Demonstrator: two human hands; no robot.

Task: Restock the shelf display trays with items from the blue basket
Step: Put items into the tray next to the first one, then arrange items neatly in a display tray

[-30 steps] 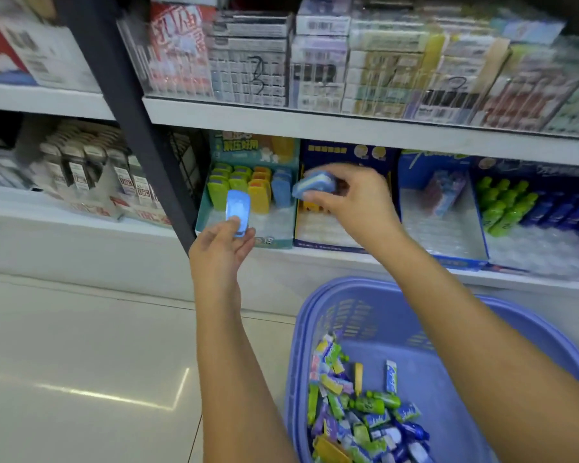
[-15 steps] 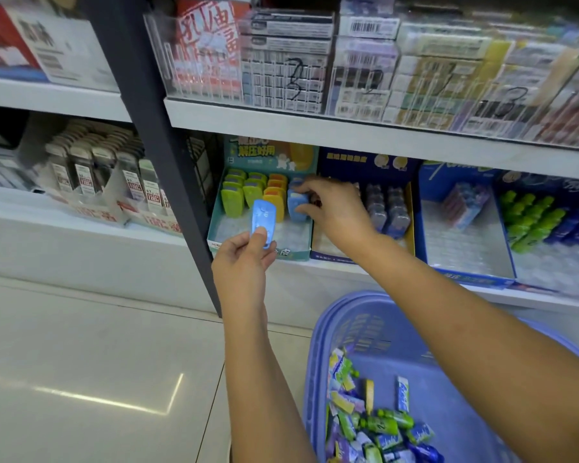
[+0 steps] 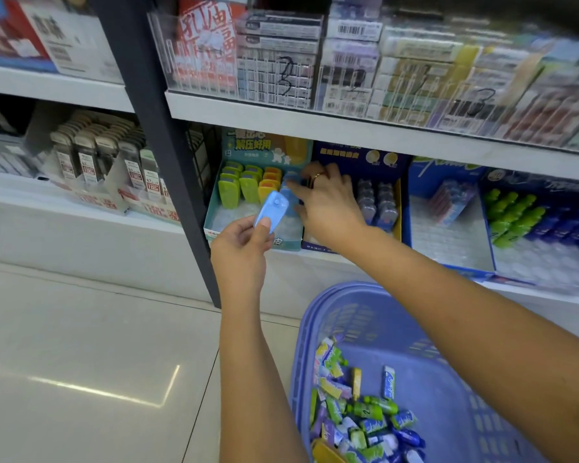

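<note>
Left hand (image 3: 243, 250) fingers pinch a blue item (image 3: 272, 208) just before the tray (image 3: 286, 243). Right hand (image 3: 330, 208) fingers touch a seated item (image 3: 290, 195) there; grip indeterminate. Hazard: a nudge could topple the upright rows (image 3: 248, 190).

My right hand (image 3: 328, 205) has brought its blue case (image 3: 290, 193) out of the air into the teal tray (image 3: 212, 212), fingertips now resting on it. My left hand (image 3: 241, 245) has tilted the second blue case (image 3: 271, 210) rightward.
</note>
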